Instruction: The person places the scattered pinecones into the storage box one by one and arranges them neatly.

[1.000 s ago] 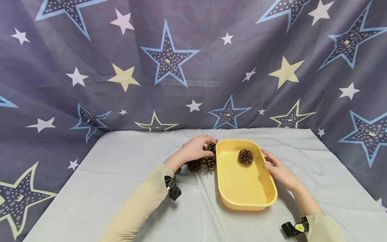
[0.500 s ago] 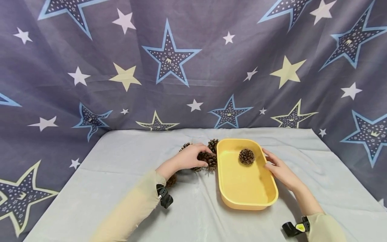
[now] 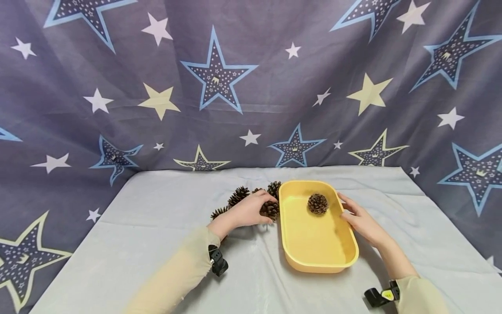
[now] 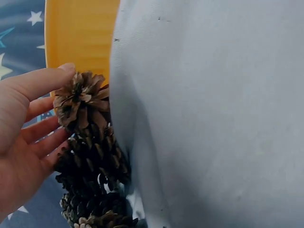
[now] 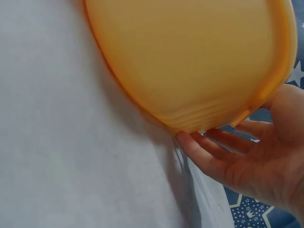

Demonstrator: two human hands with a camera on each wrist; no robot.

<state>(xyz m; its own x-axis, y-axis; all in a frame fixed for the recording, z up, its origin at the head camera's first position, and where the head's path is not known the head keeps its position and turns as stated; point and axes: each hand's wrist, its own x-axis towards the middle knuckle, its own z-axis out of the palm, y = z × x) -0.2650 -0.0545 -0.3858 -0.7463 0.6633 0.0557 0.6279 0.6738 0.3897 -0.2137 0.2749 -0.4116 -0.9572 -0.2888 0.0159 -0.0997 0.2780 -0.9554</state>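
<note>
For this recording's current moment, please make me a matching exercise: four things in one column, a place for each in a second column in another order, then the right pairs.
Things
1. Left grip
2. Star-print backdrop
3. Single pine cone
4. Right grip

Places
A. Inside the yellow container
B. At the container's right-hand side
C. At the clustered pine cones
D. Hanging behind the pale cloth

Right pairs: 1-C, 2-D, 3-A, 4-B

Nothing can be read. The small yellow oval label [image 3: 388,295] on the black plastic right-wrist device [image 3: 374,298] bears illegible dark marks.
</note>
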